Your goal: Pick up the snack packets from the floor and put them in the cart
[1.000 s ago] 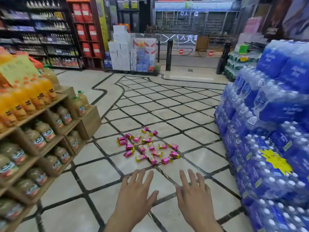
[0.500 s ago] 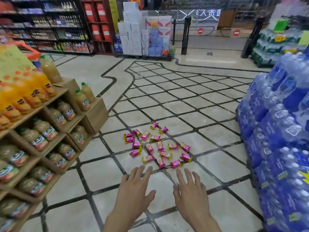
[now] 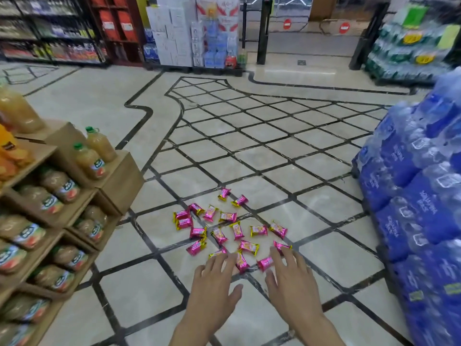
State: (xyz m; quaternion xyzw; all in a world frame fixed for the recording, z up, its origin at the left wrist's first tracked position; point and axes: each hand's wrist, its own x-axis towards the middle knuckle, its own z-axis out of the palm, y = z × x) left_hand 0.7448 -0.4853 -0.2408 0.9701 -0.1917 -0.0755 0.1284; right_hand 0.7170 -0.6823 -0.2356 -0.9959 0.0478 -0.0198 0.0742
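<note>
change: view has dropped and closed in; both hands, short of the pile a second ago, now reach its near edge at lower centre of frame.
packets: snack packets (image 3: pixel 236 230) lie scattered on the floor (image 3: pixel 139 300) at centre frame, layout same as before, none lifted.
meaning: my read is approach done, grasp not started; task at its very start.
left hand (image 3: pixel 214 285): palm down, fingers straight and spread, holding nothing; fingertips overlap the nearest packets, contact or hover can't tell.
right hand (image 3: pixel 291 283): same pose, empty; fingertips over two packets at the pile's lower right.
cart: not in view.
surroundings: juice shelf (image 3: pixel 62 186) at left, water packs (image 3: pixel 411 208) at right.
</note>
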